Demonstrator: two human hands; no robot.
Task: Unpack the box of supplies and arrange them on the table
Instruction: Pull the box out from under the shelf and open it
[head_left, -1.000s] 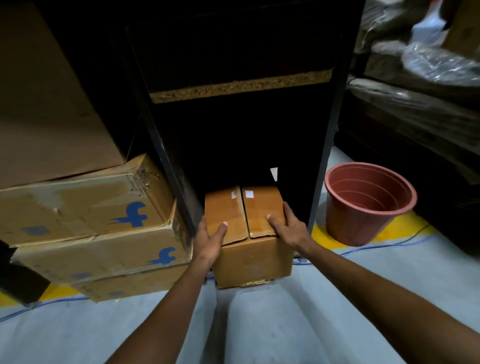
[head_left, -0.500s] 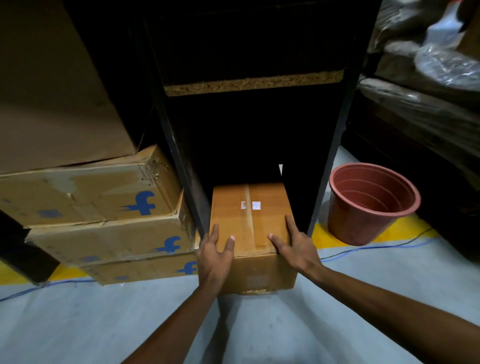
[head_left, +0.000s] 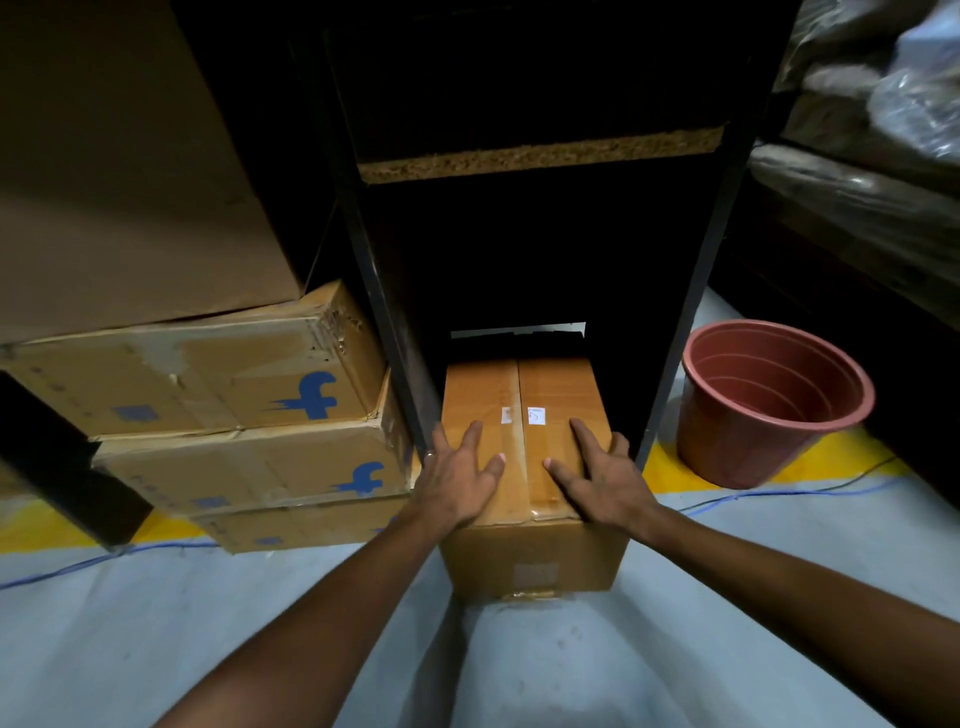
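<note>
A brown cardboard box (head_left: 524, 395) with a taped centre seam and small white labels stands on the grey floor. Its far half is under the dark metal shelf unit (head_left: 540, 156). My left hand (head_left: 460, 478) lies on the box top near its left edge, fingers spread. My right hand (head_left: 597, 483) presses on the top at the right edge, with fingertips reaching over that side. Both hands hold the box near its front. The top flaps lie flat and closed. What is inside is hidden.
Stacked worn cartons with blue logos (head_left: 218, 384) sit left of the shelf under a large plain carton (head_left: 119, 171). A reddish plastic pot (head_left: 769, 410) stands on the right. A blue cable (head_left: 779, 493) runs along the floor. Plastic-wrapped goods (head_left: 883, 104) fill the right side.
The box has slid out from under the shelf toward me. Its raised flaps now lie flat. Both hands have shifted on the box top toward its near edge.
</note>
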